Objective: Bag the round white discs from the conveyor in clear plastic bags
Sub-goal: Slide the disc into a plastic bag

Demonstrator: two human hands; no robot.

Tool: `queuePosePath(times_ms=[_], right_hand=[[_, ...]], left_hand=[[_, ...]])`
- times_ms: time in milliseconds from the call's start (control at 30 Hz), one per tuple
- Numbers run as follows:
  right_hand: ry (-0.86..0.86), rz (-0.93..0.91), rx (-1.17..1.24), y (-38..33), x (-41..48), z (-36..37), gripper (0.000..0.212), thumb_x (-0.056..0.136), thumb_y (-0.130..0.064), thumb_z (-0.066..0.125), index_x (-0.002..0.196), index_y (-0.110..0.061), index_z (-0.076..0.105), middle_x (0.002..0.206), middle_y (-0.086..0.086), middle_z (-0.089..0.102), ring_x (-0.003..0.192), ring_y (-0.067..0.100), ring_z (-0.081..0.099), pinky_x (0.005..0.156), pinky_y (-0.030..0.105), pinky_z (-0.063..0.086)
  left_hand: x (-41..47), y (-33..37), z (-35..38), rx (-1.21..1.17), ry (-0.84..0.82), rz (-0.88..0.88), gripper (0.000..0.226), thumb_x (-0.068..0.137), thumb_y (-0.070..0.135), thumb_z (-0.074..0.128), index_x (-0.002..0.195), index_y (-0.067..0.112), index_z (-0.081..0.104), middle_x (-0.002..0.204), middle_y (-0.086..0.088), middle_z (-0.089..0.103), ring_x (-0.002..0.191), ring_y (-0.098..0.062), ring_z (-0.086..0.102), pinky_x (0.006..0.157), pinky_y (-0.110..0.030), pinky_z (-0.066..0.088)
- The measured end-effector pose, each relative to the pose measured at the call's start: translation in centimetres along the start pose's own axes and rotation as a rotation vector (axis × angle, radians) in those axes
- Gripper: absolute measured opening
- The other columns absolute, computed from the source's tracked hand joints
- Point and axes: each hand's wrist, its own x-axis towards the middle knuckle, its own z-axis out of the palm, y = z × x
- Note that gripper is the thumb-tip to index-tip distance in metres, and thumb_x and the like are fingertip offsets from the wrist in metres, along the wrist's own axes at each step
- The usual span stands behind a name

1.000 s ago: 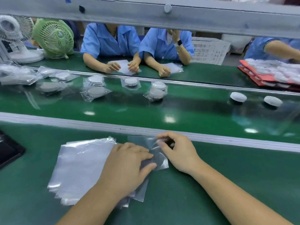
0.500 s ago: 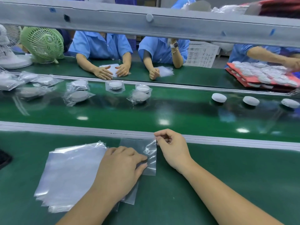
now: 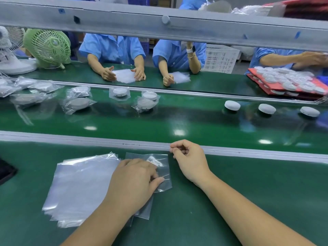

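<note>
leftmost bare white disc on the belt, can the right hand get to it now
Probably yes. The right hand sits by the near rail, and only bare belt lies between it and the leftmost bare disc. The rail is low, so nothing blocks a forward reach, though it looks a stretch.

Your bags point(image 3: 79, 189) are clear glossy plastic film, the discs point(image 3: 232, 105) matt white plastic, the conveyor belt point(image 3: 177, 121) glossy green.

1. We identify a green fan point(image 3: 48, 47) just beside a white fan point(image 3: 8, 50) at far left.
2. We locate a white slatted basket point(image 3: 220, 58) in the background, right of centre.
3. We note a grey beam point(image 3: 195, 27) spanning the top.
4. We note a black object point(image 3: 5, 172) at the left edge.
</note>
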Motion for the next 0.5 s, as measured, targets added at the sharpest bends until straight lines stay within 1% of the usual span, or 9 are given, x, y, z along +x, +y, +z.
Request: queuePosePath(times_ms=[67,133,167,267,500], right_hand=[[0.005,0.019,0.019,-0.03,-0.04,-0.01,0.025,0.093,-0.014,0.063,0.085,-0.035,0.074,0.087,-0.017,0.076,0.08,0.007,0.07,0.084,0.032,0.059],[0.011,0.041,0.044,-0.1,-0.07,-0.02,0.024,0.093,-0.014,0.064,0.085,-0.034,0.074,0.087,-0.014,0.077,0.081,0.011,0.071,0.085,0.035,0.06],[0.014,0.045,0.049,-0.14,-0.09,-0.03,0.024,0.093,-0.013,0.064,0.084,-0.033,0.074,0.086,-0.013,0.077,0.081,0.012,0.071,0.086,0.036,0.06],[0.01,0.052,0.046,-0.21,-0.16,-0.04,0.023,0.092,-0.014,0.064,0.084,-0.033,0.075,0.086,-0.012,0.077,0.08,0.012,0.071,0.086,0.037,0.06],[0.003,0.064,0.047,-0.32,-0.26,-0.16,0.022,0.094,-0.013,0.064,0.087,-0.031,0.075,0.087,-0.012,0.076,0.081,0.011,0.07,0.085,0.035,0.06]], left_hand=[[-0.13,-0.12,0.14,-0.047,0.011,-0.005,0.031,0.089,0.065,0.054,0.101,0.042,0.071,0.103,0.028,0.068,0.104,0.0,0.058,0.094,-0.028,0.043],[-0.3,-0.24,0.22,-0.064,0.007,-0.003,0.033,0.091,0.063,0.053,0.113,0.045,0.069,0.11,0.028,0.067,0.109,0.0,0.058,0.096,-0.027,0.045],[-0.36,-0.31,0.27,-0.056,-0.004,0.004,0.034,0.092,0.063,0.052,0.117,0.046,0.069,0.115,0.029,0.066,0.113,0.001,0.057,0.098,-0.027,0.044],[-0.32,-0.42,0.39,-0.031,-0.013,0.012,0.036,0.093,0.063,0.048,0.118,0.048,0.069,0.123,0.03,0.063,0.116,0.003,0.056,0.1,-0.025,0.043],[-0.43,-0.43,0.45,-0.018,-0.013,-0.003,0.037,0.094,0.062,0.046,0.118,0.047,0.069,0.122,0.03,0.063,0.114,0.002,0.057,0.099,-0.025,0.044]])
